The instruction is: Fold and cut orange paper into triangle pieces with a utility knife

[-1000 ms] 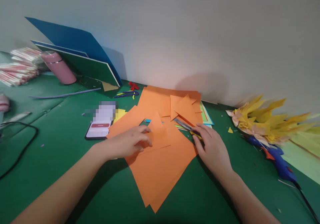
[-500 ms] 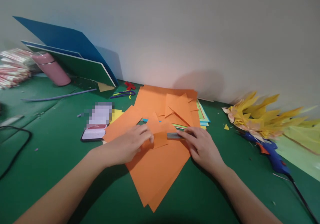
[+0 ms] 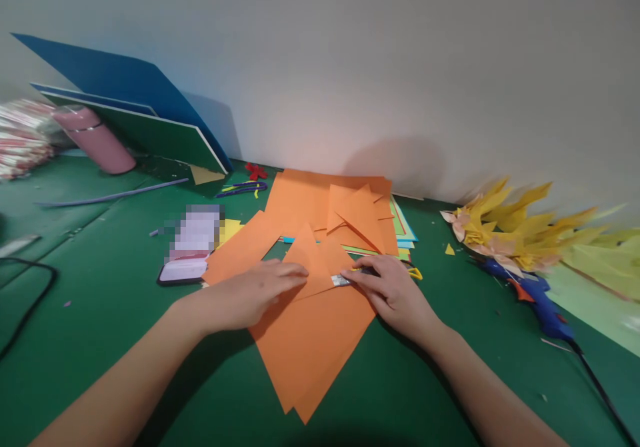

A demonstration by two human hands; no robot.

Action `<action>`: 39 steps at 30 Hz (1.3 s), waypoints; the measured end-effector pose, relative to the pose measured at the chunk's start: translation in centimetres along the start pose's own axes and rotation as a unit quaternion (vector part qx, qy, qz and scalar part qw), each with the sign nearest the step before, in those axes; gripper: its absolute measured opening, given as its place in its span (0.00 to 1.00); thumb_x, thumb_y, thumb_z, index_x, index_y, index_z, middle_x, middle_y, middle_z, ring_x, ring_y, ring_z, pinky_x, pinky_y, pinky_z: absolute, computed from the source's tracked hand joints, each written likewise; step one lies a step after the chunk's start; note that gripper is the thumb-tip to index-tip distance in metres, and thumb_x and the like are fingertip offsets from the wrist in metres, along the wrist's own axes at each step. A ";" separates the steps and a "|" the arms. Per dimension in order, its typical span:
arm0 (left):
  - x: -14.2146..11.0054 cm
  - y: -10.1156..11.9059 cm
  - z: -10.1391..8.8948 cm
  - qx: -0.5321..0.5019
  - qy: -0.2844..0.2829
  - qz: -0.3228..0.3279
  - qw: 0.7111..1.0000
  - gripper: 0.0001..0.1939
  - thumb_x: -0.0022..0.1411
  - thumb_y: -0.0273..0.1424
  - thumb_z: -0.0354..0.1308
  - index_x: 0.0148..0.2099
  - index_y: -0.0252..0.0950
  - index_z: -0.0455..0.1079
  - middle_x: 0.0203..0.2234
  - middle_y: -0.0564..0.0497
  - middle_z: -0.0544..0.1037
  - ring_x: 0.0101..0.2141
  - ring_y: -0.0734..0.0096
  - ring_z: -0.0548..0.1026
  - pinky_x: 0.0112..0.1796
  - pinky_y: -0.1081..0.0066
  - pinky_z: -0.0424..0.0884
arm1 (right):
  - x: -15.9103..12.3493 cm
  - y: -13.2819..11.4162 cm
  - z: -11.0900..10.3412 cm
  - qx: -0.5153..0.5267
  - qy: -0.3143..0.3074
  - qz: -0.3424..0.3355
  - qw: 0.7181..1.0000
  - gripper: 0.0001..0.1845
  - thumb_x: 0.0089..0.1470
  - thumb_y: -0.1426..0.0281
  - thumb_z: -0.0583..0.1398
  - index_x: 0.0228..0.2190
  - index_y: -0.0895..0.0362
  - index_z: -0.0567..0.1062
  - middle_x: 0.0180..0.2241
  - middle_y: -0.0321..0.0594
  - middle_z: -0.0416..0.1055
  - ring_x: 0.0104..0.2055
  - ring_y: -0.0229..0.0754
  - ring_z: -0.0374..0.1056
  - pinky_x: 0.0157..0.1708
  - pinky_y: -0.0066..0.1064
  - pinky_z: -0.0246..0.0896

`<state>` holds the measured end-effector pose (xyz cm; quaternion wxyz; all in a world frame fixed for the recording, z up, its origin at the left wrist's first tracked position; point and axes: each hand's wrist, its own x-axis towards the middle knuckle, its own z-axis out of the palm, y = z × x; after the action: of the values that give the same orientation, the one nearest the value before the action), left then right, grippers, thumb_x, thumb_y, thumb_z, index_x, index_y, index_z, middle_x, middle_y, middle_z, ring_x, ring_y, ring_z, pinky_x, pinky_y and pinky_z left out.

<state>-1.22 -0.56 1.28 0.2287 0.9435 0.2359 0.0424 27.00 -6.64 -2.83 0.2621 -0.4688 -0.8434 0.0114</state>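
Observation:
My left hand (image 3: 257,294) lies with its fingers stretched out on a folded orange paper piece (image 3: 305,260), near its left side. My right hand (image 3: 395,290) is closed around what looks like a utility knife (image 3: 341,280). Its silver blade end points left and rests at the fold of the orange paper, and a yellow end shows behind the hand. Most of the handle is hidden by my fingers. Beneath both hands are overlapping orange sheets (image 3: 310,347), their corners pointing toward me.
More orange sheets and cut pieces (image 3: 285,197) lie against the wall, over coloured paper (image 3: 404,224). A phone (image 3: 185,267) lies left. Blue and green boards (image 3: 120,74) lean beside a pink bottle (image 3: 95,139). Yellow paper leaves (image 3: 520,224) and a blue glue gun (image 3: 540,304) sit right.
My left fingers have gone from curled and raised to flat on the paper. The knife has turned slightly in my right hand, its tip now lower on the fold. The view has shifted slightly.

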 end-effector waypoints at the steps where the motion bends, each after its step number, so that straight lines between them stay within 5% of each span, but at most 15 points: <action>1: 0.0 -0.1 0.0 -0.008 -0.021 -0.004 1.000 0.32 0.56 0.14 0.44 0.61 0.42 0.59 0.59 0.49 0.66 0.55 0.60 0.65 0.48 0.63 0.70 | 0.0 0.1 0.1 -0.001 -0.001 -0.001 1.000 0.19 0.62 0.75 0.50 0.47 0.49 0.75 0.41 0.44 0.72 0.44 0.47 0.66 0.42 0.42 0.61; 5: 0.0 -0.2 0.1 -0.024 -0.044 -0.056 0.997 0.36 0.55 0.13 0.41 0.63 0.44 0.57 0.63 0.53 0.60 0.59 0.62 0.61 0.51 0.63 0.68 | -0.1 0.5 0.3 0.007 0.001 -0.006 1.000 0.20 0.62 0.76 0.50 0.47 0.47 0.75 0.40 0.43 0.71 0.43 0.45 0.66 0.39 0.40 0.61; 13: 0.2 -0.6 0.6 -0.093 -0.016 -0.100 0.991 0.24 0.67 0.24 0.40 0.62 0.44 0.60 0.62 0.53 0.62 0.59 0.64 0.62 0.56 0.60 0.63 | -0.4 1.0 0.2 0.009 -0.002 -0.009 1.000 0.20 0.62 0.76 0.50 0.46 0.44 0.76 0.38 0.43 0.70 0.42 0.45 0.66 0.40 0.41 0.61; 26: 0.2 -0.5 0.6 -0.107 -0.040 -0.112 0.987 0.26 0.63 0.28 0.54 0.62 0.46 0.59 0.63 0.52 0.60 0.58 0.58 0.62 0.54 0.59 0.63 | -0.9 1.6 -0.4 -0.002 -0.011 -0.050 0.999 0.21 0.61 0.78 0.49 0.48 0.47 0.74 0.36 0.43 0.69 0.39 0.44 0.65 0.37 0.39 0.60; 39: 0.5 -0.4 0.2 -0.098 -0.036 -0.097 0.990 0.26 0.62 0.26 0.56 0.61 0.46 0.60 0.63 0.50 0.60 0.60 0.59 0.59 0.56 0.59 0.62 | -0.4 0.7 -0.1 -0.033 -0.007 -0.075 0.997 0.20 0.62 0.77 0.49 0.47 0.49 0.74 0.35 0.43 0.70 0.38 0.43 0.65 0.37 0.37 0.59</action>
<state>-0.89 -0.13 0.93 0.3315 0.8901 0.3127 0.0086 27.82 -6.60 -3.13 0.2409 -0.4128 -0.8777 -0.0332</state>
